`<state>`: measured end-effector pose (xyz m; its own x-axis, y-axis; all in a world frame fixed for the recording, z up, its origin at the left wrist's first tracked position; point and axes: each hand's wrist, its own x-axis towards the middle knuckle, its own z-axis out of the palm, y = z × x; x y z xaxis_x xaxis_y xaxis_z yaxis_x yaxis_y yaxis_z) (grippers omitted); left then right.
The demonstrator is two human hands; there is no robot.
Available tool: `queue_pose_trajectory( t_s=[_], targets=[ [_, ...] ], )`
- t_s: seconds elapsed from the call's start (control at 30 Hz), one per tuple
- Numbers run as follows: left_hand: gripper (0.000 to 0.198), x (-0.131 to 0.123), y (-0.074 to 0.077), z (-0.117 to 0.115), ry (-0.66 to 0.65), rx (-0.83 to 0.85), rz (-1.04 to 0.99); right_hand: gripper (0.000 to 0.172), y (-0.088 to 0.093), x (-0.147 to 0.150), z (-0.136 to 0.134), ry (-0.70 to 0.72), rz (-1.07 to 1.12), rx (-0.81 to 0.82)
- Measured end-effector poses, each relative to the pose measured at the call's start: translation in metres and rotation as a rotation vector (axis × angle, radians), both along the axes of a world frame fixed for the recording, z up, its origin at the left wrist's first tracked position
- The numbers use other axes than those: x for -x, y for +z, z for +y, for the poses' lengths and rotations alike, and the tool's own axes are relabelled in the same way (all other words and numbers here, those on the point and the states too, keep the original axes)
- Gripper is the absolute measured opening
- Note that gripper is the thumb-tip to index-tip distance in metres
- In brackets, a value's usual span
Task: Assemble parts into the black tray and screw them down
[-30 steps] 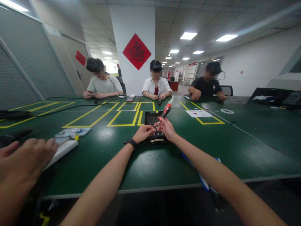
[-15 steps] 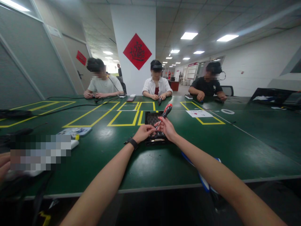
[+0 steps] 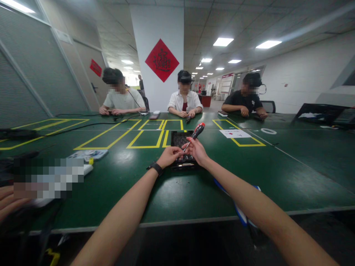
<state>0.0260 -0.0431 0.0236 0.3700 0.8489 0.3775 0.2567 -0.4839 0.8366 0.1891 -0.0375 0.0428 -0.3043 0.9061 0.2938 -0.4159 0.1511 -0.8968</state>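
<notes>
My right hand is closed around a screwdriver with a red and black handle, which tilts up and to the right. Its metal tip points down toward a black device lying open on the green table. My left hand rests at the device's near left edge, fingers pinched together close to the screwdriver's tip. What they pinch is too small to make out. A black watch sits on my left wrist.
Three people sit at the far side of the table. Yellow tape rectangles mark the table top. A white sheet and a white ring lie to the right. A neighbour's hand and a phone are at the left.
The screwdriver handle has tipped slightly further right. The neighbour's hand at the left has pulled back toward the table's near edge. A far worker's hand has shifted.
</notes>
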Motion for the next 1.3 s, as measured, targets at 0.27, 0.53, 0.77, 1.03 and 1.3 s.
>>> queue_pose_trajectory(
  t_s=[0.27,0.53,0.77,1.03,1.3],
  targets=[
    [0.033,-0.0019,0.0012,-0.0010,0.109,-0.120,0.027,0.030,0.0003,0.0013,-0.0010,-0.021,0.006,-0.010],
    [0.034,0.0005,0.0008,0.0010,0.020,-0.074,0.047,0.030,0.0008,-0.0003,0.0002,-0.004,-0.008,-0.002],
    [0.032,-0.0025,0.0052,-0.0038,0.078,-0.103,0.032,0.030,0.0014,0.0003,-0.0009,-0.020,-0.003,-0.018],
    [0.033,-0.0008,0.0019,-0.0005,0.033,-0.038,0.002,0.031,-0.0005,-0.0010,0.0008,-0.008,-0.003,-0.019],
    [0.034,-0.0042,0.0060,-0.0054,0.074,-0.036,-0.024,0.031,0.0010,-0.0004,-0.0019,-0.016,-0.002,-0.038]
  ],
)
